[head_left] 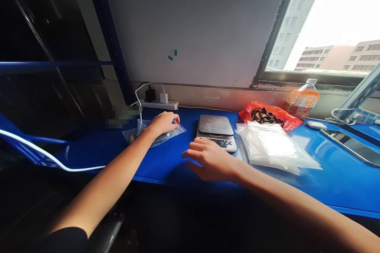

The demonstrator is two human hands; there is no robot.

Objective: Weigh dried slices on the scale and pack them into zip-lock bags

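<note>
My left hand [164, 123] is over a clear plastic bag [175, 131] on the left of the blue table, its fingers curled down onto the bag. Another clear bag [128, 134] shows beneath my wrist; what lies inside is hard to make out. My right hand [211, 161] hovers by the table's front edge with its fingers apart and nothing in them. Just beyond it stands a digital kitchen scale [216, 125] with a bare dark plate and buttons on its front. A stack of clear zip bags [273, 146] lies right of the scale.
An open red plastic bag [246, 112] holds dark dried pieces [264, 116]. Behind it an orange-labelled bottle [303, 99] stands by the window. A phone [353, 146] lies at the right. At the back left is a power strip [160, 104] with chargers and a white cable [59, 162].
</note>
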